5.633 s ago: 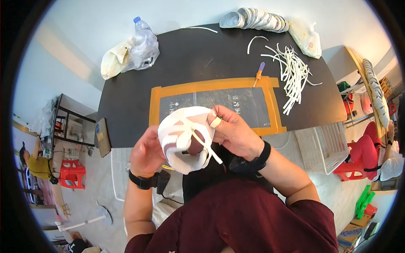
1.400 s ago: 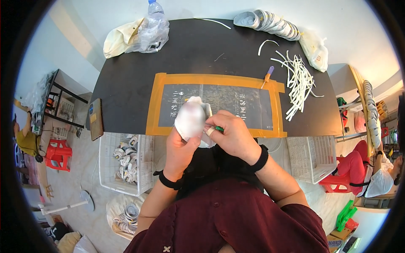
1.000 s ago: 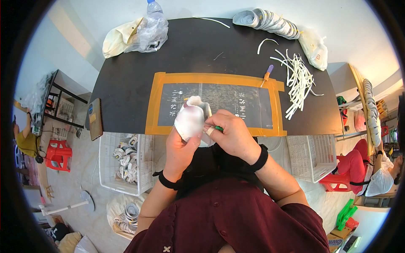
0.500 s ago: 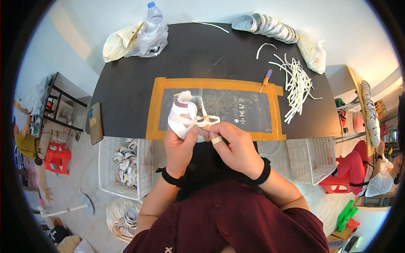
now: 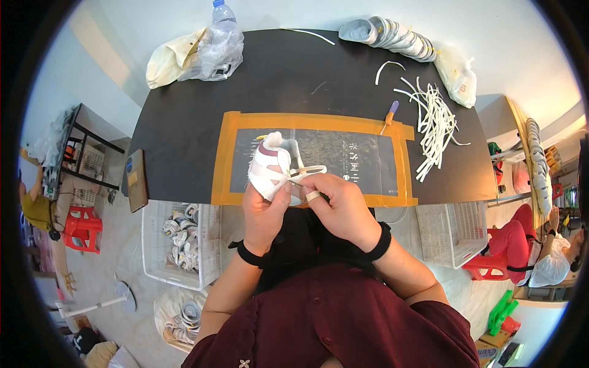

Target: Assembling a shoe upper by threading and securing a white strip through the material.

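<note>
So the left hand (image 5: 262, 214) has its thumb and fingers pinching the bottom edge of a white shoe upper (image 5: 265, 175) with a maroon patch, which sits tilted right above that hand, over the near edge of the worktop (image 5: 276, 67). The right hand (image 5: 342, 210) is just beside it, thumb (pale band round it) and fingers pressed together on a slim tool (image 5: 297, 183) pointing at the upper; the fingers cover most of it, so can't tell exactly what it is. A loop of strap (image 5: 315, 168) sticks out just above the right fingertips. Past both hands there's a dark sheet (image 5: 368, 150) edged with orange tape (image 5: 402, 165). Beyond the right hand, up and to its right, lies a tool with a purple-and-orange handle (image 5: 391, 111), then a messy heap of white strips (image 5: 435, 132). Way further out from that hand is a row of nested uppers (image 5: 389, 38). Left of the left hand: a phone (image 5: 137, 181) at the edge, and lower down a white crate (image 5: 211, 245) holding more uppers (image 5: 184, 236).
</note>
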A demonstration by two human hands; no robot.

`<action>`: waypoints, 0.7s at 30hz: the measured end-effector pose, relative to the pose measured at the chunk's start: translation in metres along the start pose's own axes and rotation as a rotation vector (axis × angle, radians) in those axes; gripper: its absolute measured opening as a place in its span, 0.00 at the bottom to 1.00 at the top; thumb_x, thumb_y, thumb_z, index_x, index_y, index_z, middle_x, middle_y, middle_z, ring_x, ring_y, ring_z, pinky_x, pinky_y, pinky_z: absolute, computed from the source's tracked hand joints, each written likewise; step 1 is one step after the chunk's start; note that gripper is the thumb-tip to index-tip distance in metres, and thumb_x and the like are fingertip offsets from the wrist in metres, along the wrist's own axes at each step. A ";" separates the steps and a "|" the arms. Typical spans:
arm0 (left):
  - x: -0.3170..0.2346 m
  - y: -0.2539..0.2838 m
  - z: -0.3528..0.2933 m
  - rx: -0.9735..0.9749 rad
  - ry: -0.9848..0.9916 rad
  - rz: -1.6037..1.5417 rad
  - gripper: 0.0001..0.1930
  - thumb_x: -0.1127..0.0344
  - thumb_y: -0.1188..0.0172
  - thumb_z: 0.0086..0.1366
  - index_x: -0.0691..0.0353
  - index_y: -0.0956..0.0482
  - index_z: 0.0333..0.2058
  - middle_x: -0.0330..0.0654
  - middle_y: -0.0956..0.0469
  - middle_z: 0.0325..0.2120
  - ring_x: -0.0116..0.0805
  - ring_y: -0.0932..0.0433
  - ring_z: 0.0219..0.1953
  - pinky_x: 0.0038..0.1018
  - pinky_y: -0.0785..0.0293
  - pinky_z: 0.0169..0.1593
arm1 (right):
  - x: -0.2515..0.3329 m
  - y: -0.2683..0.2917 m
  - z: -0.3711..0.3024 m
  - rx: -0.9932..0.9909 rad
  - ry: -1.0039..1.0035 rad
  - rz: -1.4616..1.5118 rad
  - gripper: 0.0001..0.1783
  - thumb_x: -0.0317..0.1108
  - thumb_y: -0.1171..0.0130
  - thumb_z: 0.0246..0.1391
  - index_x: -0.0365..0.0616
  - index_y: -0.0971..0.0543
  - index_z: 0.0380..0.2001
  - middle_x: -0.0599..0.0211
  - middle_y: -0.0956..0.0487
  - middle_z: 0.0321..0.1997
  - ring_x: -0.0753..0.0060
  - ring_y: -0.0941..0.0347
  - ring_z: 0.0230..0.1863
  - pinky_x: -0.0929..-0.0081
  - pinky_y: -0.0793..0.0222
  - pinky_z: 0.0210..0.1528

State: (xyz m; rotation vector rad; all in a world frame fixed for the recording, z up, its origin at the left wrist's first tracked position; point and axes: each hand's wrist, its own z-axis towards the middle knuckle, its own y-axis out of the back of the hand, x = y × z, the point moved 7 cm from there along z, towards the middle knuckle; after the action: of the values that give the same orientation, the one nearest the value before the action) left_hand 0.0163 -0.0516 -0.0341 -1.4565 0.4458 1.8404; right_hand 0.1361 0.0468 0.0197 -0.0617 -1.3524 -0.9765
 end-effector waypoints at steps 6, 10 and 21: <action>-0.001 0.000 0.001 0.006 -0.013 0.056 0.14 0.74 0.39 0.63 0.67 0.24 0.48 0.38 0.22 0.41 0.24 0.25 0.42 0.24 0.28 0.46 | -0.007 -0.002 0.005 0.119 -0.080 0.078 0.08 0.30 0.45 0.55 0.44 0.20 0.37 0.54 0.20 0.33 0.49 0.22 0.35 0.62 0.27 0.37; 0.001 0.001 0.001 -0.020 -0.004 0.021 0.13 0.75 0.39 0.63 0.67 0.24 0.47 0.37 0.22 0.41 0.24 0.25 0.42 0.24 0.28 0.46 | -0.003 0.001 0.007 0.138 -0.033 -0.006 0.08 0.30 0.46 0.55 0.46 0.20 0.38 0.56 0.20 0.33 0.49 0.22 0.35 0.61 0.27 0.37; 0.003 0.001 0.001 0.042 -0.009 0.045 0.15 0.74 0.41 0.64 0.67 0.25 0.50 0.39 0.21 0.43 0.26 0.24 0.44 0.25 0.28 0.48 | 0.013 0.003 0.004 0.039 0.118 -0.273 0.11 0.27 0.44 0.51 0.47 0.21 0.39 0.61 0.19 0.35 0.52 0.21 0.34 0.60 0.25 0.35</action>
State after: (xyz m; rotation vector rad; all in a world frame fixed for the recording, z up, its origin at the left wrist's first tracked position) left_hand 0.0144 -0.0504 -0.0362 -1.4209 0.5138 1.8613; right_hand 0.1331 0.0436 0.0330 0.2117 -1.2915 -1.1627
